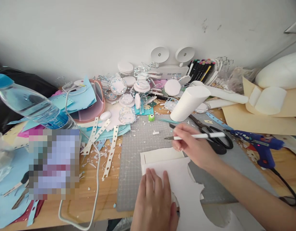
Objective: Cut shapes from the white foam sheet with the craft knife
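Note:
My right hand (186,141) is closed around a white pen (198,136) with a dark tip that points left. It hovers above the far edge of some paper. Below it, a white sheet with curved cut-outs (188,199) overlaps a cream rectangular piece of paper (162,155), which bears a short dark line near its left end. Flat on the sheet lies my left hand (154,199), fingers stretched out and pressing down. Both papers rest on a grey cutting mat (131,173). Beside my right hand lie black-handled scissors (226,142), partly hidden by the hand and pen.
A white foam cylinder (190,102) stands tilted behind the mat. To the right is a blue glue gun (261,144) with its cable. Decorated white discs (142,85) crowd the back. A water bottle (37,106), white cable (98,173) and punched paper strips (111,150) occupy the left.

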### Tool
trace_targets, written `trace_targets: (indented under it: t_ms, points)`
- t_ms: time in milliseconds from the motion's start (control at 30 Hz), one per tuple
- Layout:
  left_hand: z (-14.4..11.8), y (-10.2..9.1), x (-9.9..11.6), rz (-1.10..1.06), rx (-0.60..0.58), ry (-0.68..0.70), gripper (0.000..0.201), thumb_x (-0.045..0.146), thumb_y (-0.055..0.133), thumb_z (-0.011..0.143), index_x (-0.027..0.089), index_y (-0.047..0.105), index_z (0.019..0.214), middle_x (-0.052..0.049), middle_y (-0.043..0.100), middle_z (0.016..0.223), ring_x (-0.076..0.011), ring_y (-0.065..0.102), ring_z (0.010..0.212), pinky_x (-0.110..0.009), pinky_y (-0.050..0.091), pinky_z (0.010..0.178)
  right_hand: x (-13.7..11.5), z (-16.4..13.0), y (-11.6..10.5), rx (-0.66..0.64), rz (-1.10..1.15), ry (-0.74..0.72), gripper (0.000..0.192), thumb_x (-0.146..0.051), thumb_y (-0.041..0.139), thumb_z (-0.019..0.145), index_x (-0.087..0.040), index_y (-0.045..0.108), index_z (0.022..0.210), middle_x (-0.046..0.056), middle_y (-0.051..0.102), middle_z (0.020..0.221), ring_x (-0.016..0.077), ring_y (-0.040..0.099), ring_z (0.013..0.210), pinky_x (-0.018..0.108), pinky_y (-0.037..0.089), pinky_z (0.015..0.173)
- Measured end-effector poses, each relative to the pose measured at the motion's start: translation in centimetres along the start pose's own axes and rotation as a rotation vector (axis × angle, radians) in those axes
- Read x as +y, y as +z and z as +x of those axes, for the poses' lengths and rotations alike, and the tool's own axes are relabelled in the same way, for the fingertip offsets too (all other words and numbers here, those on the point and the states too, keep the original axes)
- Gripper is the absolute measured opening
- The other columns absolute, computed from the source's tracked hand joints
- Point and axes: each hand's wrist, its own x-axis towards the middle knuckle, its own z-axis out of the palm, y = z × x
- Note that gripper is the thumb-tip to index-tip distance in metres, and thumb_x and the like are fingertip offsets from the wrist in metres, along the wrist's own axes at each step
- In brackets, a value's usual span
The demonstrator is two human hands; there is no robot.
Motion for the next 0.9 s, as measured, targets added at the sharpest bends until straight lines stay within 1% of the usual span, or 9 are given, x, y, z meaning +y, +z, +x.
trace_targets:
  t_ms: [33,133,200,267,333,500,700,900]
  points:
    - [0.0,0.1,0.2,0.005,-0.002,-0.01,0.061,0.048,0.058,0.08,0.013,0.059,0.129,-0.019,0.064,0.12,-0.0346,0.058,0.115,-0.043,0.05,0.091,0.4,0.6,0.8,-0.043,0.013,0.035,0.031,-0.042,0.062,0.087,-0.022,0.048,0.069,-0.009,0.041,0.048,0.008,0.035,0.045,0.023,0.028,0.047]
    - [-0.2,0.7,0.7,0.004,0.01,-0.043,0.065,0.053,0.061,0.076,0.013,0.062,0.127,-0.019,0.063,0.12,-0.036,0.057,0.116,-0.043,0.052,0.088,2.3,1.7,2.8,-0.143,-0.05,0.125,0.035,-0.044,0.066,0.082,-0.023,0.042,0.069,-0.011,0.037,0.048,0.0073,0.029,0.044,0.023,0.021,0.044]
    - [-0.4,1.2,1.2,0.008,0.031,-0.07,0.067,0.055,0.063,0.073,0.013,0.063,0.126,-0.018,0.063,0.12,-0.0373,0.055,0.117,-0.042,0.054,0.085,3.4,1.9,3.4,-0.162,-0.191,0.133,0.039,-0.042,0.068,0.08,-0.022,0.038,0.064,-0.01,0.035,0.049,0.0072,0.028,0.046,0.023,0.021,0.044]
    - [-0.6,1.7,1.6,0.014,0.043,-0.1,0.069,0.055,0.064,0.072,0.012,0.063,0.126,-0.019,0.062,0.121,-0.0388,0.054,0.119,-0.042,0.055,0.084,4.1,1.7,3.6,-0.175,-0.329,0.108,0.041,-0.038,0.068,0.078,-0.022,0.035,0.061,-0.01,0.033,0.05,0.0075,0.027,0.048,0.023,0.022,0.046]
    - [-0.7,2.1,2.0,0.012,0.04,-0.126,0.068,0.052,0.065,0.071,0.012,0.063,0.126,-0.02,0.061,0.122,-0.0403,0.052,0.121,-0.044,0.056,0.083,4.2,1.5,3.6,-0.197,-0.398,0.085,0.039,-0.033,0.066,0.079,-0.022,0.033,0.06,-0.01,0.031,0.051,0.0079,0.027,0.05,0.023,0.023,0.047]
    - [-0.8,2.2,2.6,-0.027,-0.001,-0.177,0.067,0.042,0.065,0.069,0.009,0.062,0.127,-0.021,0.06,0.125,-0.0426,0.051,0.122,-0.047,0.057,0.083,4.2,1.4,3.9,-0.237,-0.442,0.079,0.034,-0.026,0.062,0.078,-0.022,0.033,0.06,-0.009,0.033,0.054,0.0084,0.029,0.051,0.023,0.024,0.048]
    - [-0.6,1.8,2.5,-0.042,-0.013,-0.165,0.066,0.038,0.062,0.069,0.008,0.061,0.127,-0.022,0.06,0.124,-0.0438,0.051,0.123,-0.048,0.058,0.085,4.3,1.4,4.1,-0.249,-0.472,0.065,0.032,-0.027,0.062,0.078,-0.021,0.036,0.061,-0.008,0.037,0.056,0.0091,0.033,0.054,0.023,0.028,0.051]
    - [-0.5,1.7,2.5,-0.043,-0.019,-0.165,0.066,0.037,0.062,0.069,0.007,0.06,0.128,-0.022,0.059,0.125,-0.0438,0.05,0.123,-0.047,0.059,0.082,4.1,1.1,4.2,-0.273,-0.504,0.057,0.031,-0.024,0.061,0.078,-0.022,0.036,0.061,-0.008,0.036,0.055,0.0095,0.033,0.054,0.024,0.027,0.051]
